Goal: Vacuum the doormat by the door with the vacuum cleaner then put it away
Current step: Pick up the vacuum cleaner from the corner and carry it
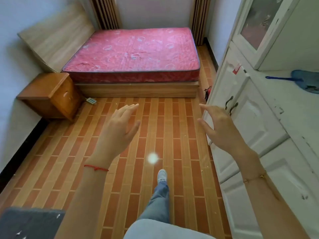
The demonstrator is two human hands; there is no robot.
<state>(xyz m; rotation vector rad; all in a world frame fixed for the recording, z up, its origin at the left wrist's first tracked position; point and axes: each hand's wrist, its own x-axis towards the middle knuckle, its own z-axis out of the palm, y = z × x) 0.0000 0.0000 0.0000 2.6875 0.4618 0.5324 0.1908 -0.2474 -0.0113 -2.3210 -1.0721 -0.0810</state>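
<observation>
The floor [155, 135] is tiled in orange and tan brick-like strips. The mattress [134, 54] is red-pink with pale ring prints and a grey edge. The nightstand [51, 95] is orange-brown wood. The cabinet [250, 118] is white with dark scuffs. The doormat [29, 223] is dark grey with white flecks. A red string [96, 168] circles one wrist.

We're getting single head view only, looking forward and down from standing height, facing bed [133, 54] at far wall; tiled floor [69, 161] near below, cabinet [250, 118] close along right edge.
</observation>
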